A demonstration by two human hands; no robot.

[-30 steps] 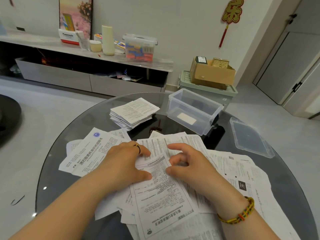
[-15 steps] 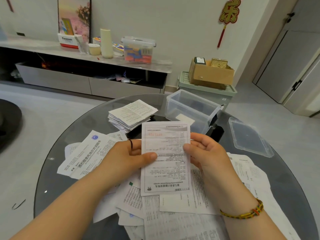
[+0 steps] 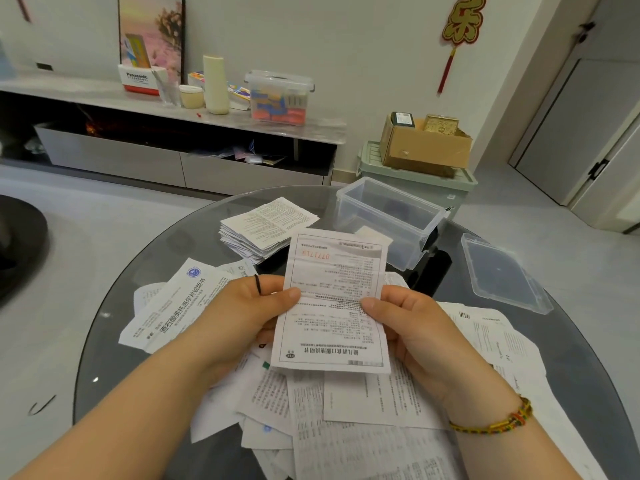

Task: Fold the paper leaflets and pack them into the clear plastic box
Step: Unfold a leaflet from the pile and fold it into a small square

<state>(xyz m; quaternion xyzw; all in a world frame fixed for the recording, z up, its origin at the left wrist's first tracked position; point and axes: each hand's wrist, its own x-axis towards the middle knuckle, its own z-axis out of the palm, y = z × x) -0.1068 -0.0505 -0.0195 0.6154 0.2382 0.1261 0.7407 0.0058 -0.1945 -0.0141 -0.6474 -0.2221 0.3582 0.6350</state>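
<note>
Clear plastic box (image 3: pixel 412 237) stands open on the round glass worktop (image 3: pixel 104 341) at 1 o'clock. A pale flat piece shows at its bottom, partly hidden behind the held leaflet; can't tell what it is. Its lid (image 3: pixel 502 271) lies flat at 2 o'clock, apart from the box.

Off the worktop, on the shelf at 11 o'clock: a lidded clear storage tub (image 3: pixel 278 98) with orange and blue contents. On the floor at 1 o'clock: an open cardboard box (image 3: pixel 422 147) holding a gold box and a dark one, sitting on a pale green bin (image 3: pixel 415 181).

Left hand (image 3: pixel 242 313) and right hand (image 3: pixel 412 323) each pinch a side edge of one unfolded leaflet (image 3: pixel 332 299), thumbs on the printed face, fingers behind. It is held above the loose leaflets (image 3: pixel 363 427) spread from centre to 6 o'clock. A stack of folded leaflets (image 3: pixel 263 226) sits at 12 o'clock, just beside the clear box.

Writing: the held leaflet is upside down to the camera, with a red number at the far edge that looks like 0771719, a Chinese title line at the near edge and body text too small to read. A leaflet at 9 o'clock (image 3: pixel 173 317) has a round blue logo and reads 酒石酸美托洛尔片说明书. A white and red carton (image 3: pixel 138 79) on the shelf reads Panasonic. A red and gold wall ornament (image 3: pixel 460 22) shows 乐.
</note>
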